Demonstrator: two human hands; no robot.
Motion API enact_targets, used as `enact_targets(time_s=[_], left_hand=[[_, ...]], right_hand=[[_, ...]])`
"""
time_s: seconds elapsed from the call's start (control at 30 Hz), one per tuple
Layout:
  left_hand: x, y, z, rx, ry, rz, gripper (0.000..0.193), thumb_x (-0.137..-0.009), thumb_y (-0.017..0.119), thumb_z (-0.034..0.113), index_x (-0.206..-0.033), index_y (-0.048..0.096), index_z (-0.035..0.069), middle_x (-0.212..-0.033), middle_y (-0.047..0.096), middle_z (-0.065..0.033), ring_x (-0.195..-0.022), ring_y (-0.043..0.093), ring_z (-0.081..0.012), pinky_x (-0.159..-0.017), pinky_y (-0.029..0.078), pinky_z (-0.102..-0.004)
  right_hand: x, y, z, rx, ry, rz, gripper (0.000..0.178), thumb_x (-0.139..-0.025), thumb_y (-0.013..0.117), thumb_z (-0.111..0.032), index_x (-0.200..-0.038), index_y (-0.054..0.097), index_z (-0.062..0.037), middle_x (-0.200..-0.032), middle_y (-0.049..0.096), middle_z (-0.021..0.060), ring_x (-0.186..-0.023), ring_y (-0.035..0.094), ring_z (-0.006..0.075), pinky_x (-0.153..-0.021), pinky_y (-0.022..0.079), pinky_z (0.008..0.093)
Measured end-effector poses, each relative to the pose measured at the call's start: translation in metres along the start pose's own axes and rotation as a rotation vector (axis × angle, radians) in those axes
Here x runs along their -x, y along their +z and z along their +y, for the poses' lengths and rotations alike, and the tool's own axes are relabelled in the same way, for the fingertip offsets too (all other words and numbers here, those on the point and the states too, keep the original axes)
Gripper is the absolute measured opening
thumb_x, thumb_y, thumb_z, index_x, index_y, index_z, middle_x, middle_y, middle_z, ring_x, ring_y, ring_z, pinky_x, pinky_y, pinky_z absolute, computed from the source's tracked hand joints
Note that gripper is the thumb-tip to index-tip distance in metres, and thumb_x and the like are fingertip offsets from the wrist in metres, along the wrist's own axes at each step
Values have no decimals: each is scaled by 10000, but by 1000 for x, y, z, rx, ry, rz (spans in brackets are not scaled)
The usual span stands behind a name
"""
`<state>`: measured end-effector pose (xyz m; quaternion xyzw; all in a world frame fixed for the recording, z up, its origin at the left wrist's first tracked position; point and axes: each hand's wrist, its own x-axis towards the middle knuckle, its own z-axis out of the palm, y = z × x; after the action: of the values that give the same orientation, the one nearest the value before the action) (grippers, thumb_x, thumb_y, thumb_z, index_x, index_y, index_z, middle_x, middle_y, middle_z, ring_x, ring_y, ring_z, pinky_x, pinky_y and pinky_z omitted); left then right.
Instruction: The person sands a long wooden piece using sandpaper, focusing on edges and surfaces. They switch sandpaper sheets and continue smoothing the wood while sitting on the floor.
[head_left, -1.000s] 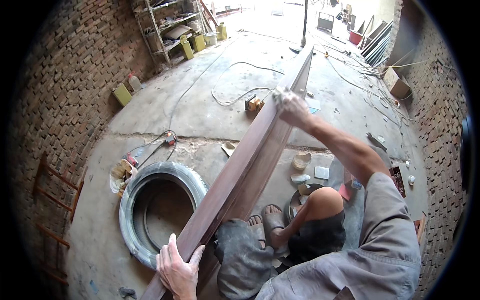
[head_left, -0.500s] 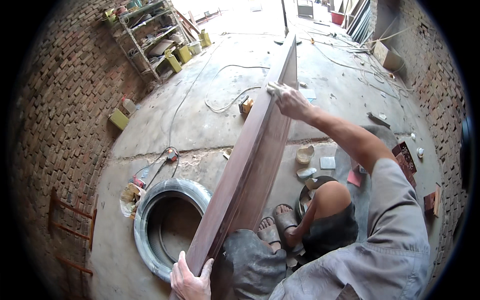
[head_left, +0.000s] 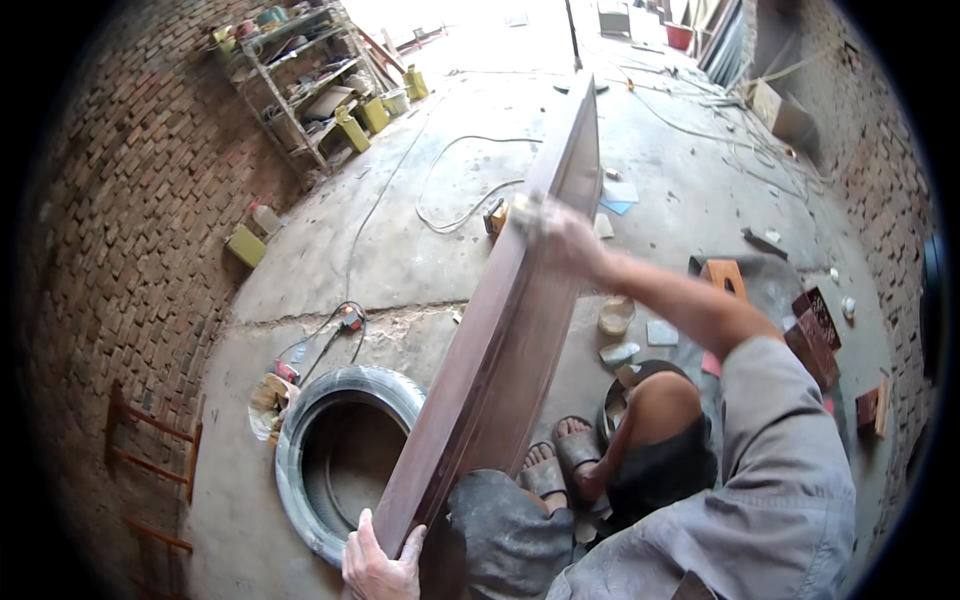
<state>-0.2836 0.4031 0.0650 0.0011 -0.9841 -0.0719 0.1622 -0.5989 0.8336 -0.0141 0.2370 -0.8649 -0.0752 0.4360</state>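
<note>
A long reddish-brown wooden panel [head_left: 470,345] stands on its edge, running away from me at a slant, its near part beside my left leg. At its near end my left hand [head_left: 382,565] is closed round it, fingers on the left side and thumb on the right. Farther up the panel, my right hand [head_left: 560,236] lies over the upper edge, smeared by motion. Its fingers blur into a pale patch, so whether anything is under them cannot be made out. Left of the panel's near part a tyre [head_left: 300,480] lies flat on the floor.
A corded tool [head_left: 350,318] lies beyond the tyre, and a yellow-black tool [head_left: 495,216] sits beside the panel. To my right are a bowl [head_left: 617,316], an orange block [head_left: 724,276] and dark red wooden pieces [head_left: 812,345]. Loaded shelves [head_left: 300,85] stand by the left brick wall [head_left: 150,200].
My right hand has slid a little nearer along the panel's edge, with its forearm lower. My left hand keeps its hold. The view has shifted slightly.
</note>
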Motion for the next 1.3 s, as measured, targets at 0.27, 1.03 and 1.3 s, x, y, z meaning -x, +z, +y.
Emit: enact_targets(time_s=[0.27, 1.03, 1.3], left_hand=[[5, 19, 0, 44, 17, -3, 714, -757, 884, 401, -1295, 630, 5, -1020, 680, -209, -932, 632, -434, -846, 497, -507], [-4, 13, -4, 49, 31, 7, 664, -795, 859, 431, -1263, 642, 13, -1008, 691, -178, -906, 666, -393, -810, 532, -475], [15, 6, -30, 32, 65, 30, 702, -783, 867, 477, -1223, 643, -22, -963, 682, -165, -872, 672, -348, -793, 532, -440]], right_hand=[[-22, 15, 108, 29, -4, -409, 358, -1023, 444, -106, -1262, 641, 73, -1192, 705, 242, -922, 725, 192, -805, 639, 349], [-10, -86, -60, -395, -165, -477, 436, -963, 525, -113, -1382, 612, -30, -1435, 635, 146, -1348, 592, 280, -1101, 507, 408], [-43, -167, -218, -875, -461, -439, 523, -970, 502, -77, -1488, 527, -11, -1503, 566, 190, -1411, 533, 309, -1253, 355, 412]])
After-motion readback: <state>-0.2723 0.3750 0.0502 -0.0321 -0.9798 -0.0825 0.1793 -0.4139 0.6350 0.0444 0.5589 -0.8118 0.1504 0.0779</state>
